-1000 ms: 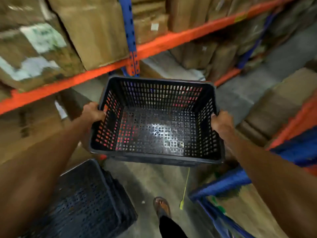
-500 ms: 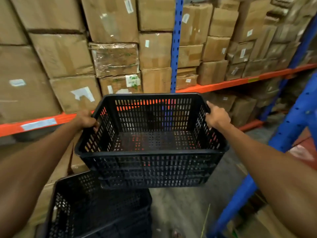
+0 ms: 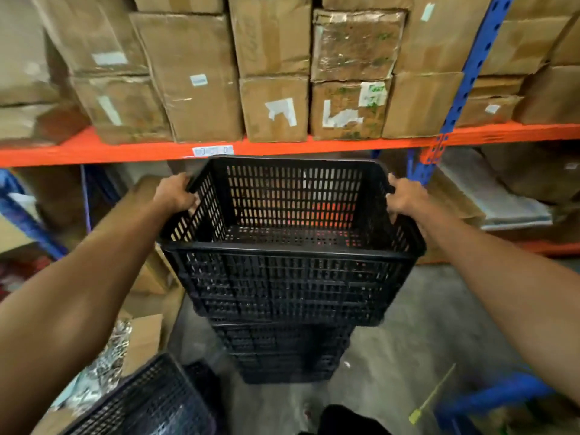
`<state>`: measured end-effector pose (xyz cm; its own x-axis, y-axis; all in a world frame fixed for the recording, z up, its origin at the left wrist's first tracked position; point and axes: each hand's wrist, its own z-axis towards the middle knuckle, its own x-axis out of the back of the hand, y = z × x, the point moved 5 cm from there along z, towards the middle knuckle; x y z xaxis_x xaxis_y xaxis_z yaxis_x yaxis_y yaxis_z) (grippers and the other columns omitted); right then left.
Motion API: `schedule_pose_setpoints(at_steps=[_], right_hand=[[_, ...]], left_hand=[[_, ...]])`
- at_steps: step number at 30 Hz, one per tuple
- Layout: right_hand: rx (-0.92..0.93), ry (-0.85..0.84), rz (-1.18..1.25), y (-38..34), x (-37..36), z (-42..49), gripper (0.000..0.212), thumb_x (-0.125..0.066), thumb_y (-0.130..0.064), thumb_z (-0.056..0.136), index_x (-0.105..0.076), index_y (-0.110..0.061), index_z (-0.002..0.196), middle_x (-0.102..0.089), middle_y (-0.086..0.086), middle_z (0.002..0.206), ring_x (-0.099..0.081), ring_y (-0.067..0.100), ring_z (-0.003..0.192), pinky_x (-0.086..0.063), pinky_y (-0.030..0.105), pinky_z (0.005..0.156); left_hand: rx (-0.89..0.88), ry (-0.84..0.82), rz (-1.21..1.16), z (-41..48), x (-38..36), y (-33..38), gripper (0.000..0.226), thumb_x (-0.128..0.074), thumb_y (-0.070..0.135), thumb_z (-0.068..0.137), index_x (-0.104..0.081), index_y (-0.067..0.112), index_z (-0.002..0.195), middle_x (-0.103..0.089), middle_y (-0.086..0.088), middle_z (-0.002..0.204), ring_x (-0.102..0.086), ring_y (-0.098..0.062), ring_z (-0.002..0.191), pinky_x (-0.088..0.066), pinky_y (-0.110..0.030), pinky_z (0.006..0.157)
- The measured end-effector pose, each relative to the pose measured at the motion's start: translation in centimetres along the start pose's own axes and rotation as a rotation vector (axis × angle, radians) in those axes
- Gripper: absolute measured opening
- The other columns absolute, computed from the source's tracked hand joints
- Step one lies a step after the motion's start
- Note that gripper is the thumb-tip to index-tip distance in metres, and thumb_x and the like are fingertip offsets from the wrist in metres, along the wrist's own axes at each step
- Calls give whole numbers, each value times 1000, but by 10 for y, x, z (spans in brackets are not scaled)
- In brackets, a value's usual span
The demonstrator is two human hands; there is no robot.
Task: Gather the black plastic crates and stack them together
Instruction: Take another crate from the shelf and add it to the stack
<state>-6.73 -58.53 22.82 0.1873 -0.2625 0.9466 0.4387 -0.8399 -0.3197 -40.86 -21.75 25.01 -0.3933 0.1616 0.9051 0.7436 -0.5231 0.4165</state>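
Note:
I hold an empty black perforated plastic crate (image 3: 292,277) at mid-frame, level and open side up. My left hand (image 3: 175,194) grips its left rim and my right hand (image 3: 405,197) grips its right rim. Directly beneath it stands a stack of black crates (image 3: 285,356) on the concrete floor; the held crate covers the stack's top, so I cannot tell whether they touch. Another black crate (image 3: 147,403) sits at the lower left, partly cut off by the frame edge.
An orange shelf beam (image 3: 94,150) carries rows of cardboard boxes (image 3: 201,80) ahead. A blue rack upright (image 3: 461,76) rises at right. Boxes and packets (image 3: 138,337) crowd the floor at left. A blue rail (image 3: 499,394) and a yellow tie (image 3: 430,400) lie at lower right.
I have turned left and carried the crate from beside the rack to above a stack of crates on the floor. Both hands kept their grip on the rims.

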Motion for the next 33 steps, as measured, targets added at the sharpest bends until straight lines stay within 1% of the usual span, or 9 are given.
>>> schedule_pose_setpoints(at_steps=[4,6,10,15,20,23,28,30,33], right_hand=[[-14,-84,12,-13,-44,16,67,-50,-23,90,-28,-29,154,-51,20,142,-50,38,130,-44,42,105],[-27,-88,27,-17,-62,21,65,-48,-25,93,-27,-31,154,-52,21,140,-50,39,129,-44,43,104],[-42,-108,20,-22,-90,32,60,-44,-29,97,-25,-36,153,-52,19,140,-48,40,130,-45,46,104],[-56,-100,-2,-26,-101,45,60,-43,-30,98,-20,-38,154,-55,17,136,-50,39,127,-47,48,99],[-79,-102,-1,-20,-109,53,61,-42,-29,99,-18,-37,155,-57,17,133,-51,39,125,-47,48,100],[-88,-117,-4,-16,-112,53,61,-41,-28,100,-16,-37,155,-56,17,134,-50,39,126,-46,47,101],[-78,-117,1,-15,-113,44,62,-42,-27,100,-15,-37,155,-56,17,133,-50,38,125,-46,47,102],[-70,-119,3,-14,-112,40,62,-41,-27,100,-15,-38,155,-56,17,133,-50,38,126,-45,47,103],[-64,-129,13,-13,-110,35,62,-41,-28,100,-14,-38,155,-55,17,135,-49,39,126,-44,49,104]], left_hand=[[58,-1,3,0,-20,-28,38,-66,15,79,-67,11,117,-69,-24,114,-65,-38,109,-51,-39,92],[112,-20,-20,0,-35,-41,44,-66,15,80,-64,15,124,-68,-24,115,-65,-39,110,-52,-40,93],[122,-44,-18,8,-59,-55,51,-62,15,83,-57,22,133,-70,-20,113,-66,-38,108,-54,-41,90],[120,-81,-53,23,-80,-65,49,-61,15,85,-56,24,133,-74,-12,108,-70,-32,101,-56,-41,91],[115,-111,-6,40,-90,-67,44,-59,25,84,-58,29,128,-74,-12,105,-71,-32,97,-57,-45,91],[120,-129,2,46,-95,-66,45,-58,24,84,-57,28,129,-74,-10,102,-72,-31,90,-58,-44,87],[149,-107,-9,34,-109,-73,35,-60,14,85,-66,12,120,-72,-15,102,-69,-33,96,-57,-35,84],[139,-86,-14,28,-112,-75,36,-59,13,86,-65,13,122,-72,-18,105,-68,-35,98,-55,-36,84],[126,-83,-33,22,-113,-78,44,-59,16,87,-59,17,131,-72,-17,108,-69,-35,97,-57,-38,87]])
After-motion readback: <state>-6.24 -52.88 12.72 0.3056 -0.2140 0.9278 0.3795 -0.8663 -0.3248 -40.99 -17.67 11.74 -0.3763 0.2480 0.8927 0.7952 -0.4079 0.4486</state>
